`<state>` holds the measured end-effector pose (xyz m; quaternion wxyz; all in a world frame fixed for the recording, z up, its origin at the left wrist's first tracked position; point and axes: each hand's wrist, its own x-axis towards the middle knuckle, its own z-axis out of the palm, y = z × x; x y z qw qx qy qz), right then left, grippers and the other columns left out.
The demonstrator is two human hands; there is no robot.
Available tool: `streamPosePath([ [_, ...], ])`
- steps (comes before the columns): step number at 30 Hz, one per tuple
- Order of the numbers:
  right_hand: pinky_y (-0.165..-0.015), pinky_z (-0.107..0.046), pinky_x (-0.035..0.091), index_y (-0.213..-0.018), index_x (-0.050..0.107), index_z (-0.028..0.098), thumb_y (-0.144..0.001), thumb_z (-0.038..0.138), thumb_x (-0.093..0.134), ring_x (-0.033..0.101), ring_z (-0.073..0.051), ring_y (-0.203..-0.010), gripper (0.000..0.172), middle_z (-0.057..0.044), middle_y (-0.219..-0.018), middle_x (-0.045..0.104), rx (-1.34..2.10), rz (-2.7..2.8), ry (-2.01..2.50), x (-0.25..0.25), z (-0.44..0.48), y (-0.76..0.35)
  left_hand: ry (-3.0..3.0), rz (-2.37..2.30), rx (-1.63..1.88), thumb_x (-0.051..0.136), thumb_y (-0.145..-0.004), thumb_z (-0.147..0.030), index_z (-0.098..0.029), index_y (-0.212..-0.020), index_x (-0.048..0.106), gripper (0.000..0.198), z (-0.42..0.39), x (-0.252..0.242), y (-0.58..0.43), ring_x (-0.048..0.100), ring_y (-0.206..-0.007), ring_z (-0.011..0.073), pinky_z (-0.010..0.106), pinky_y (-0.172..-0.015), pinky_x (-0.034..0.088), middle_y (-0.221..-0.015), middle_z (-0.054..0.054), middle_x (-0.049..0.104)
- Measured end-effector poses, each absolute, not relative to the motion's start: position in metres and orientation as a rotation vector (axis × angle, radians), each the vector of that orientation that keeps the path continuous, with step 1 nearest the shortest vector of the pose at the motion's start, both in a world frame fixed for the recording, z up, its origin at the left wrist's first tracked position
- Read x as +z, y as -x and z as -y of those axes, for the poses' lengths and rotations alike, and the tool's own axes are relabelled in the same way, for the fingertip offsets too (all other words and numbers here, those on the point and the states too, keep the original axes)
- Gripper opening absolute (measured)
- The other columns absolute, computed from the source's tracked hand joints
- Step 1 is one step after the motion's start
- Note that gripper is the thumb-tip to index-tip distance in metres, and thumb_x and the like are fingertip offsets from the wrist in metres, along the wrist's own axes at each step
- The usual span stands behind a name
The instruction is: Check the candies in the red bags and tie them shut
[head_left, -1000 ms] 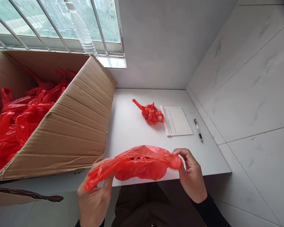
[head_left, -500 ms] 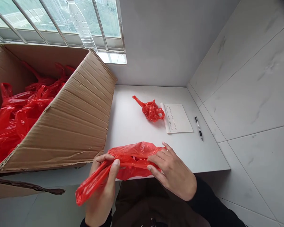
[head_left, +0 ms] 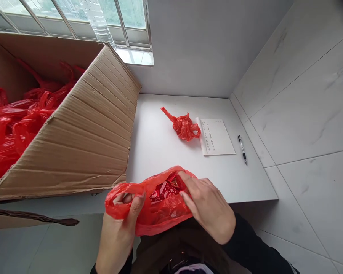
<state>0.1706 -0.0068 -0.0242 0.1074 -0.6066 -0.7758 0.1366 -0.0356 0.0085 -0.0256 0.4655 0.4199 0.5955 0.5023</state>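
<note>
A red plastic bag (head_left: 160,224) hangs open between my hands at the near edge of the table. Through its mouth show shiny red wrapped packets (head_left: 166,190) with a pale pattern. My left hand (head_left: 124,213) is closed on the bag's left handle, the loop passing round its fingers and the thumb pressing on top. My right hand (head_left: 208,205) grips the bag's right side, with its index finger and thumb at the opening beside the packets. Its other fingers are partly hidden.
A knotted red plastic bag (head_left: 184,127) lies on the white table (head_left: 148,152), beside a notepad (head_left: 220,137) with writing and a pen (head_left: 242,150). At left, a large cardboard box (head_left: 82,140) holds several red bags (head_left: 28,114). A clear bottle (head_left: 98,23) stands by the barred window.
The bag's mouth has been spread wide, and the packets inside now show more. The left handle, bunched before, is opened into a loop around my left hand. The view has tilted slightly down.
</note>
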Motion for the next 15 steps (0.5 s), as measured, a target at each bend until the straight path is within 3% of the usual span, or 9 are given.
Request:
streamPosePath([
  [2,-0.086,-0.04,0.051,-0.136,0.055,0.018,-0.093,0.004,0.046,0.066,-0.024,-0.087,0.046,-0.008,-0.096,0.072,0.411,2.354,1.607,-0.023,0.004,-0.16,-0.924,-1.405,1.191,0.078,-0.079,-0.044,-0.02,-0.084,0.069,0.027,-0.009,-0.026,0.033,0.063,-0.067,0.0192,0.029,-0.064,0.057,-0.07,0.001,0.063],
  [4,-0.08,-0.036,0.051,-0.127,0.059,0.019,-0.088,-0.003,0.046,0.068,-0.023,-0.085,0.047,-0.006,-0.095,0.073,0.498,2.481,1.558,-0.027,-0.001,-0.15,-0.742,-1.345,1.232,0.079,-0.078,-0.045,-0.021,-0.081,0.067,0.027,-0.01,-0.025,0.03,0.064,-0.067,0.019,0.03,-0.067,0.058,-0.068,-0.001,0.062],
  [8,-0.056,-0.033,0.043,-0.118,0.061,0.012,-0.087,0.011,0.059,0.071,-0.027,-0.067,0.03,-0.011,-0.085,0.074,0.626,2.562,1.825,-0.045,-0.017,-0.142,-0.528,-1.318,1.371,0.083,-0.072,-0.046,-0.022,-0.089,0.07,0.033,-0.01,-0.022,0.022,0.071,-0.077,0.0231,0.034,-0.074,0.061,-0.078,0.001,0.07],
  [11,-0.057,-0.032,0.042,-0.118,0.059,0.013,-0.088,0.02,0.063,0.071,-0.028,-0.072,0.031,-0.013,-0.089,0.075,0.614,2.516,1.839,-0.057,-0.025,-0.143,-0.525,-1.299,1.389,0.082,-0.073,-0.047,-0.023,-0.1,0.072,0.037,-0.008,-0.024,0.02,0.073,-0.089,0.0261,0.036,-0.081,0.061,-0.095,0.003,0.074],
  [15,-0.058,-0.031,0.041,-0.107,0.059,0.018,-0.087,0.017,0.06,0.07,-0.025,-0.073,0.02,-0.008,-0.086,0.075,0.65,2.423,1.815,-0.065,-0.025,-0.148,-0.527,-1.283,1.387,0.079,-0.077,-0.048,-0.023,-0.109,0.073,0.041,-0.006,-0.024,0.021,0.073,-0.097,0.0279,0.039,-0.089,0.06,-0.104,0.005,0.075],
])
